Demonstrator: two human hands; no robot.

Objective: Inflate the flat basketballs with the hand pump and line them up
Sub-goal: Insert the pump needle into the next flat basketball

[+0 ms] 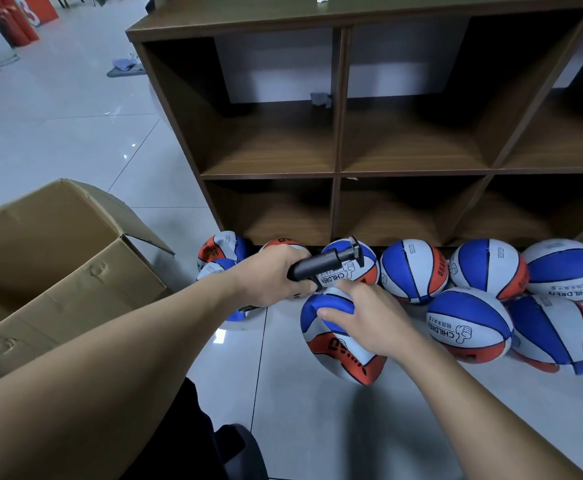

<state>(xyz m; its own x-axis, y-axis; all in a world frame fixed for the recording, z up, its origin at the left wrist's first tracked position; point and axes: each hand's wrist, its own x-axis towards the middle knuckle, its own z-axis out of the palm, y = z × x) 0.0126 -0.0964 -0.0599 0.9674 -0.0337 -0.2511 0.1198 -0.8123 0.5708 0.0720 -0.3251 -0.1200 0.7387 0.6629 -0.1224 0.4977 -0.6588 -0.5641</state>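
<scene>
My left hand [272,280] grips the barrel of a black hand pump [328,263], whose T-handle points up to the right. Its nozzle end meets the top of a flat, dented basketball [338,348], blue, white and orange, on the floor in front of me. My right hand [362,315] presses down on that ball's top. Several round basketballs [413,270] of the same colours line the foot of the shelf, with two more [468,327] in front at the right. Crumpled flat balls [221,249] lie behind my left wrist.
A brown wooden cubby shelf [337,168] stands right behind the balls. An open cardboard box [54,271] sits on the floor at the left. Pale tiled floor [317,427] stretches toward me. Red objects [16,19] stand far back left.
</scene>
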